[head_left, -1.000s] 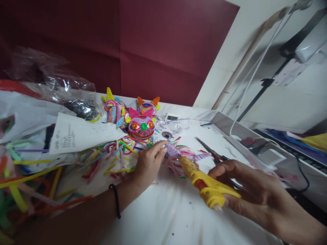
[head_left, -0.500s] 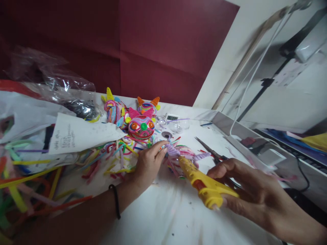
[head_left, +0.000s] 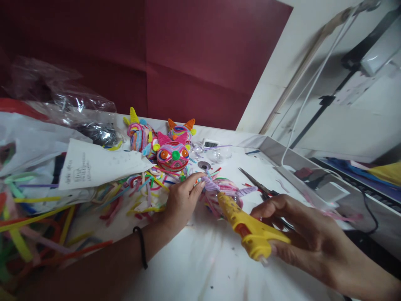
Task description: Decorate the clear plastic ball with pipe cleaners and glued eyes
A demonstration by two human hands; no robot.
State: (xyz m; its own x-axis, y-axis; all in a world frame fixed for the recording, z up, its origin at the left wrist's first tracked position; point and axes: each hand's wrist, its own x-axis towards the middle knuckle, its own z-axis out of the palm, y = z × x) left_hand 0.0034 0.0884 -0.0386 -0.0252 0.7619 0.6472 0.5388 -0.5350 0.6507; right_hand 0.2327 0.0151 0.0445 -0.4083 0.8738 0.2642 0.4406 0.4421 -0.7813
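My left hand, wearing a black band at the wrist, pinches a purple pipe-cleaner horn on a pink-and-white pipe-cleaner ball. A second purple horn sticks out on the ball's right side. My right hand is wrapped round a yellow hot glue gun, its nozzle right against or just in front of the ball near the pinched horn. Whether the nozzle touches cannot be made out. A clear glue stick end pokes out of the gun's back. The gun covers part of the ball.
Scissors lie just beyond my right hand. Finished horned balls, one with a pink-eared face, stand at the back. Loose pipe cleaners and a white paper cone spread over the left. Clear plastic balls sit behind.
The glue gun has shifted very slightly left and down at its back end, where more of the glue stick shows. My left hand keeps its pinch on the horn.
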